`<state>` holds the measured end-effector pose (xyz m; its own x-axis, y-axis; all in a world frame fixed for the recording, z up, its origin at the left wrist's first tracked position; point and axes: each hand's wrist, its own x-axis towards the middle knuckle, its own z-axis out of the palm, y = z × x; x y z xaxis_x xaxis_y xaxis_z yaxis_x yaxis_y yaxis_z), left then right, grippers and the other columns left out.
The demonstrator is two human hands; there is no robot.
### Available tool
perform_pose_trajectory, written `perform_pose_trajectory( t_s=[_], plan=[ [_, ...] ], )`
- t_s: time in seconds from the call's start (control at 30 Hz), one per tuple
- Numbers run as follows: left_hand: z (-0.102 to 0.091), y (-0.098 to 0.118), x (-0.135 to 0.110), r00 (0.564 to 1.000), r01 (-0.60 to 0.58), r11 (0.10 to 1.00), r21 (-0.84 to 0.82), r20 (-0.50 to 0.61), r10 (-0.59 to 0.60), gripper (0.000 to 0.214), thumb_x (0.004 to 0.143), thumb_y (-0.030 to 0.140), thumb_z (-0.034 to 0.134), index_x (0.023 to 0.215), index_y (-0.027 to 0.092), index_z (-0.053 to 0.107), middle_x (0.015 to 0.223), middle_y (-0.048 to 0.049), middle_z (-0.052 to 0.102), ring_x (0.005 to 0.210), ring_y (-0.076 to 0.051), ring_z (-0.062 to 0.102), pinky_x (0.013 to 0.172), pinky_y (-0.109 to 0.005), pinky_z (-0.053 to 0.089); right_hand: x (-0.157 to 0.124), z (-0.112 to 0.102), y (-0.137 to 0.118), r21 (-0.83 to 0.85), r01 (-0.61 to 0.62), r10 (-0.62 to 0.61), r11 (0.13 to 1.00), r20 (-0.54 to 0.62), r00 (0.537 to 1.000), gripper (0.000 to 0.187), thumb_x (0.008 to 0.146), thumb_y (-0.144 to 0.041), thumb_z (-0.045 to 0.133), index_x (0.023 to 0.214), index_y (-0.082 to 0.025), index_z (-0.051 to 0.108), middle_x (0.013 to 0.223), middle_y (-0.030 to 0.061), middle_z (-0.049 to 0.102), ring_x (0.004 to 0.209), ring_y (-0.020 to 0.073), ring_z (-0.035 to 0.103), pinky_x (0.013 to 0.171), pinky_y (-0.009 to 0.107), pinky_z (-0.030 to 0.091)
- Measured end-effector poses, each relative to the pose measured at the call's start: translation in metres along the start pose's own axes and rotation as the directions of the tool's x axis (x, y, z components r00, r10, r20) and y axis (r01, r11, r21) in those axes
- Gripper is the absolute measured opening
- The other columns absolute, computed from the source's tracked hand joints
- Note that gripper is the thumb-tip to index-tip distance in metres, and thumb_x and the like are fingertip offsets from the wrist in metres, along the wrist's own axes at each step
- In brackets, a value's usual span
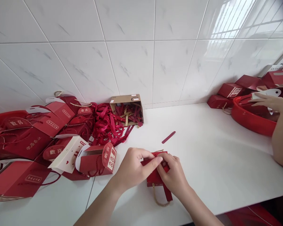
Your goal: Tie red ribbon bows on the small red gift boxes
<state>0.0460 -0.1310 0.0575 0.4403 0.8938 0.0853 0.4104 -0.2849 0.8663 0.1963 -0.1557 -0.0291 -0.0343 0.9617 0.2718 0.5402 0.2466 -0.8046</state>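
Note:
A small red gift box (155,177) lies on the white counter (202,157) right in front of me, with a gold cord handle looping out below it. My left hand (133,169) pinches its top flap from the left. My right hand (173,175) grips the same box from the right, fingers curled over the flap and a red ribbon strip (168,191) hanging down. A loose dark red strip (168,137) lies on the counter just beyond the box.
A heap of finished red gift boxes (37,138) fills the left side. A tipped cardboard carton (127,108) spills red ribbons. At the right another person's hand (271,102) reaches over a red basin (250,119), with more red boxes (231,91) behind.

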Motion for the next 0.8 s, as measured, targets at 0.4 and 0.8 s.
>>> perform_pose_trajectory(
  t_s=[0.4,0.8],
  plan=[
    [0.01,-0.001,0.032,0.979,-0.202,0.979,-0.024,0.002,0.202,0.039,0.086,0.039,0.059,0.123,0.027,0.06,0.13,-0.0073,0.059,0.123,-0.026,0.05,0.104,-0.042,0.041,-0.001,-0.006,0.005,0.069,0.097,-0.096,0.993,-0.014,0.995,0.028,0.095,-0.026,0.04,0.072,-0.022,0.056,0.06,-0.0014,0.056,0.056,0.0143,0.05,0.059,0.029,0.04],
    [0.033,-0.07,-0.003,0.977,-0.061,0.998,-0.035,-0.207,0.052,0.012,0.078,0.026,0.069,0.088,0.024,0.076,0.091,-0.0046,0.072,0.097,-0.021,0.064,0.088,-0.034,0.052,-0.004,-0.01,0.006,0.092,0.058,-0.062,0.994,0.035,0.997,0.033,0.094,-0.03,0.041,0.064,-0.021,0.052,0.065,0.0,0.056,0.063,0.0161,0.052,0.07,0.034,0.04]
  ],
)
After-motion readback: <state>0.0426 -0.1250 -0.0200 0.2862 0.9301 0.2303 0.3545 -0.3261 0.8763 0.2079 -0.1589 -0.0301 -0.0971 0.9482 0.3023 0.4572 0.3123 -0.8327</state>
